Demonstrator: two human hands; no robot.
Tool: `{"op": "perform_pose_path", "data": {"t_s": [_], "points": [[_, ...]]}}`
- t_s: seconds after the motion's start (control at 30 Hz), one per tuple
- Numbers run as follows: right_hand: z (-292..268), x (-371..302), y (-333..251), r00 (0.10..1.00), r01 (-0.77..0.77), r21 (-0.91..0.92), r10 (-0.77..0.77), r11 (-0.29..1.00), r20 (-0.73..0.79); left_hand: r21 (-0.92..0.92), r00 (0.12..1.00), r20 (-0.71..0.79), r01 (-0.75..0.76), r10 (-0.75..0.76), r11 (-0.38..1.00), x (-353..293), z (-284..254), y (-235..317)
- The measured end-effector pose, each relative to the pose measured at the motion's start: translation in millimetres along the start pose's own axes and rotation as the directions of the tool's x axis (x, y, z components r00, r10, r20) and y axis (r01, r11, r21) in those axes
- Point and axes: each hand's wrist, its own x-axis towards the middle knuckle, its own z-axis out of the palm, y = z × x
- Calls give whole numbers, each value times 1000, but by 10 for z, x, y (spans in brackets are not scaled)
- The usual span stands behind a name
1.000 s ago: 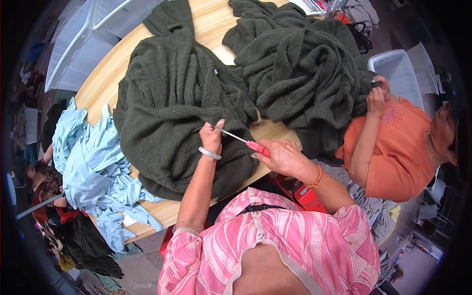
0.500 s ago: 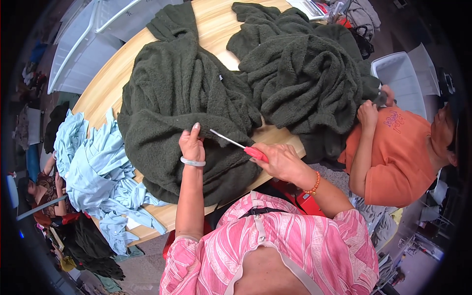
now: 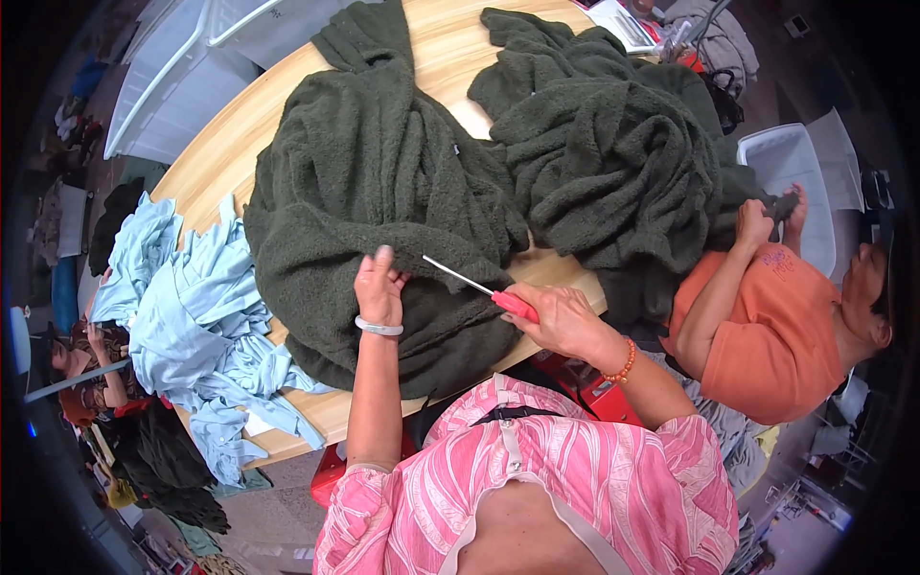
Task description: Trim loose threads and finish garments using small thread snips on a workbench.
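A large heap of dark green fleece fabric [image 3: 364, 163] lies on the wooden table in front of me. My left hand [image 3: 380, 292] is closed on a fold at its near side, thumb up, fingers partly sunk in the pile. In my right hand [image 3: 556, 314] is a red-handled tool [image 3: 470, 281] with a long thin metal shaft. The shaft points up and left over the fleece, its tip a little right of my left fingers. Whether the tip touches the cloth, I cannot tell. The ends of my right fingers are partly hidden around the handle.
Light blue garments [image 3: 196, 316] are piled at the table's left edge. A second dark green fleece heap [image 3: 613, 158] lies to the right, where a person in an orange shirt [image 3: 767, 331] handles its edge. White bins [image 3: 158, 86] stand at the far left, another bin [image 3: 791, 158] at right.
The view has shifted slightly, so the table sits a little further right. At right, the co-worker's hands have lifted a piece of the dark fleece. My hands keep nearly the same pose.
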Motion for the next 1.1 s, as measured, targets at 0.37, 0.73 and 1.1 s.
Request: {"op": "perform_pose_path", "data": {"t_s": [0.37,0.73,1.1], "points": [[115,392,-467,999,52,-106,-50,993,17,-5,972,-62,-227,226,974,301,-363,34],[189,398,-470,997,26,-149,-16,988,70,144,948,123,-310,294,940,221,-475,-67],[209,303,-448,999,22,-110,-19,994,30,239,926,108,-378,363,894,142,-456,-170]]}}
